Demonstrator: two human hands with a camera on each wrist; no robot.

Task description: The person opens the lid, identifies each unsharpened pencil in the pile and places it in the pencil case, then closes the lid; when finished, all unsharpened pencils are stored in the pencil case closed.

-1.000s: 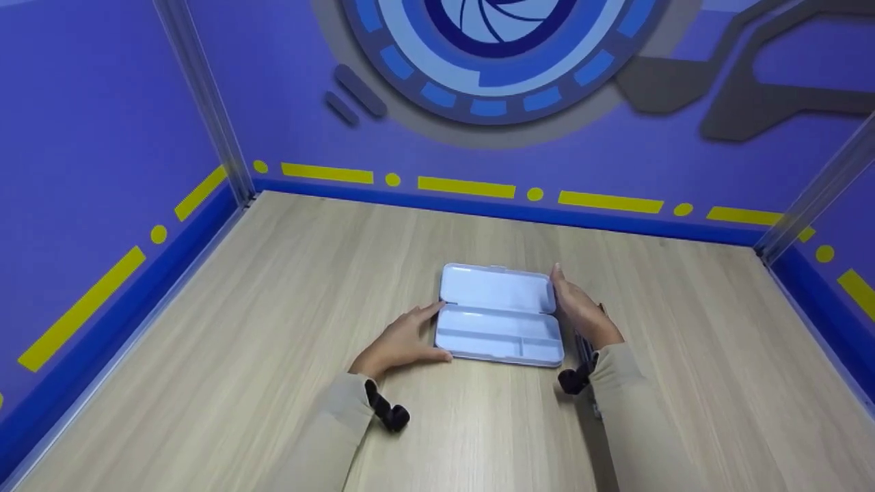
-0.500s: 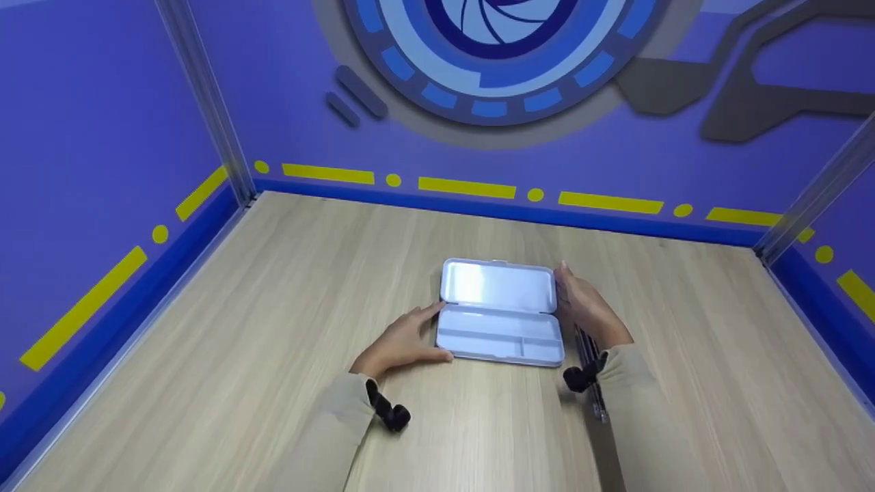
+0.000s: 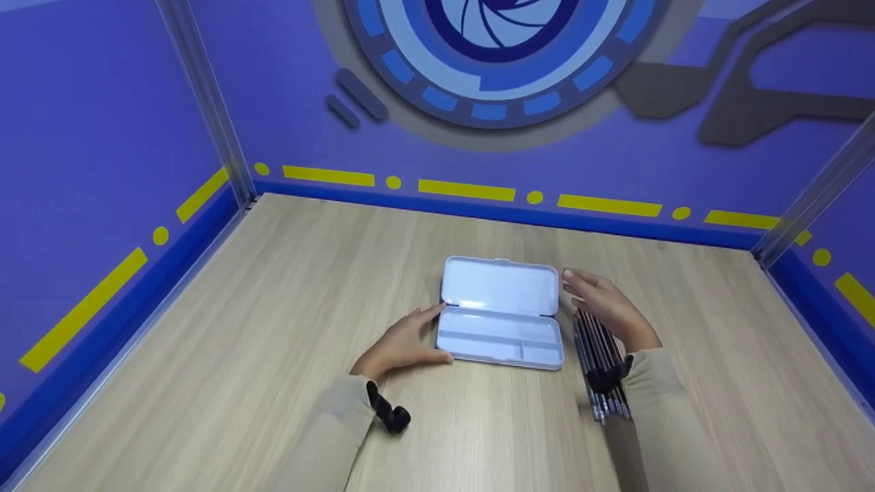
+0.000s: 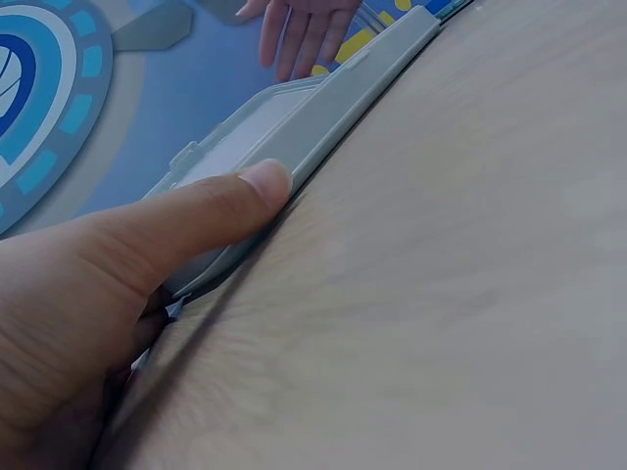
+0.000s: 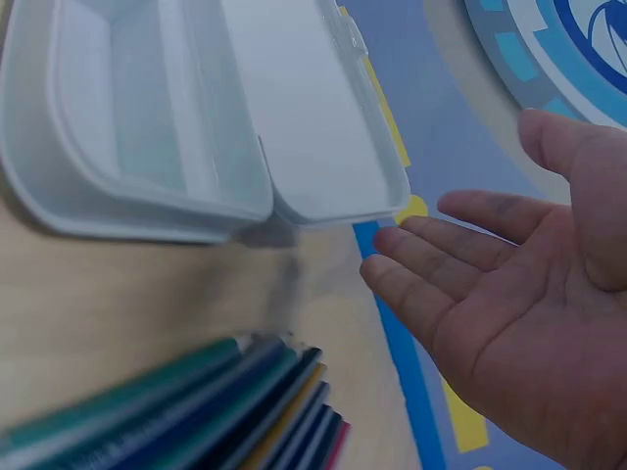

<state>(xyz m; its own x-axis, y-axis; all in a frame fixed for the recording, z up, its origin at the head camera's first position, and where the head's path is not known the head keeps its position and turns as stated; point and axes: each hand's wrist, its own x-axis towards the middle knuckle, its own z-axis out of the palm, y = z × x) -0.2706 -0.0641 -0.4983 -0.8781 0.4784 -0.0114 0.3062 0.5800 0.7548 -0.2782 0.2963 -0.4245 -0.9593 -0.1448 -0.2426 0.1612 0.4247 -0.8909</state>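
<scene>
A white pencil case (image 3: 478,344) lies unfolded on the table, its lid (image 3: 500,285) tipped back on the far side. The tray of the case has a long compartment and smaller divided ones in front. My left hand (image 3: 402,345) holds the case's left end, with the thumb (image 4: 225,211) on the front edge and the fingers at the back. Just right of the lid is my right hand (image 3: 610,307), apart from it, fingers extended and nothing in them. Beneath the right wrist lies a bundle of pencils (image 3: 593,342), partly hidden; dark, green and yellow ones show (image 5: 225,401) in the right wrist view.
The wood-grain table (image 3: 328,273) stretches to both sides of the case. Blue printed panels (image 3: 478,157) close off the back and sides. A black wrist camera (image 3: 391,413) sits at the left cuff, and another (image 3: 607,377) hangs over the pencils.
My right hand has come off the lid's right edge and moved right, uncovering more of the pencils. The lid has leaned slightly, its far edge higher in view. My left hand has stayed put.
</scene>
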